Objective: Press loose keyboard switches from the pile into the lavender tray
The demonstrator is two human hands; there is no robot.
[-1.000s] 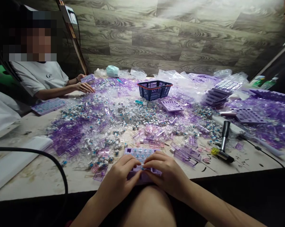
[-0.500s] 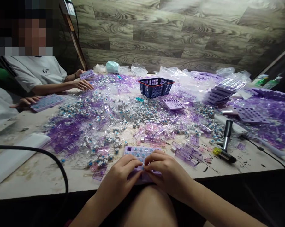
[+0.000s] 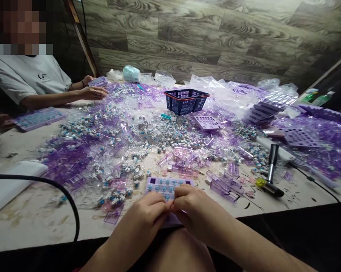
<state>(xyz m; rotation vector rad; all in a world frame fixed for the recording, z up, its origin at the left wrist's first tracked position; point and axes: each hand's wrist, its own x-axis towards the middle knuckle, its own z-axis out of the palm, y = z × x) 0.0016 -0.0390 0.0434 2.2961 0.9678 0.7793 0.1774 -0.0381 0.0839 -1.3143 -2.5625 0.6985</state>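
A purple keyboard plate [image 3: 189,183] lies at the table's near edge, with several blue-stemmed key switches [image 3: 164,187] seated in its openings. Two dark square openings show at its far corners. My left hand [image 3: 147,211] rests over the plate's left side, its fingers curled and pinched at the tips. From the right, my right hand [image 3: 191,202] covers the plate's other side, also pinching. The fingertips of both hands meet above the nearer rows. Whatever small piece lies between them is hidden by the fingers.
Loose switches [image 3: 147,138] and purple clear pieces [image 3: 71,160] heap across the table. A dark basket [image 3: 184,104], stacked purple plates [image 3: 262,109] and a hammer [image 3: 271,166] stand farther off. At left are a co-worker's hand [image 3: 95,92], another plate [image 3: 41,118] and a black cable [image 3: 65,187].
Both hands have shifted slightly toward the plate's near edge, uncovering more switches, and their fingertips have closed together. The view has turned a little; the left plate appears farther left.
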